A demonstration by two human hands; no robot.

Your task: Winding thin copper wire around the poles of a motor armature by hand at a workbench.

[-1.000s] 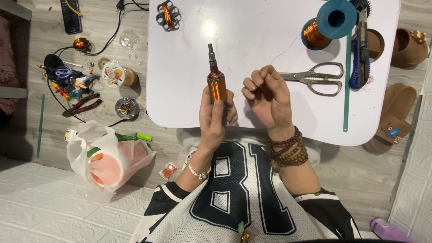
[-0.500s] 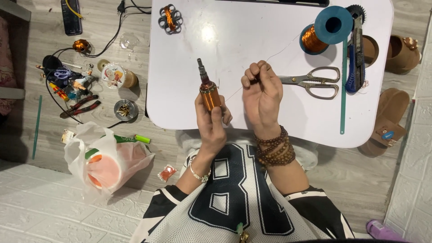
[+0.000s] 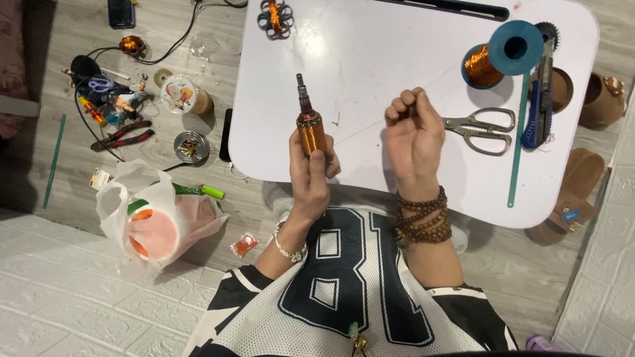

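Observation:
My left hand [image 3: 311, 175] grips a copper-wound rotor [image 3: 308, 123] with a metal shaft, held upright over the near edge of the white table [image 3: 370, 46]. My right hand [image 3: 413, 135] is off to the right with its fingers pinched on a thin copper wire [image 3: 456, 74]. The wire runs up and right to a blue spool of copper wire [image 3: 493, 58] at the back of the table. Just right of my right hand lie metal scissors [image 3: 483, 129].
A blue utility knife [image 3: 539, 106] and a green ruler [image 3: 516, 155] lie at the table's right. A small copper coil part [image 3: 274, 16] sits at the back left. Pliers [image 3: 122, 137], wires, small tins and a plastic bag [image 3: 155, 211] lie on the floor to the left.
Both hands have moved apart: my right hand has pulled right, away from the rotor, drawing the wire. My left hand has tilted the rotor's shaft a little to the left.

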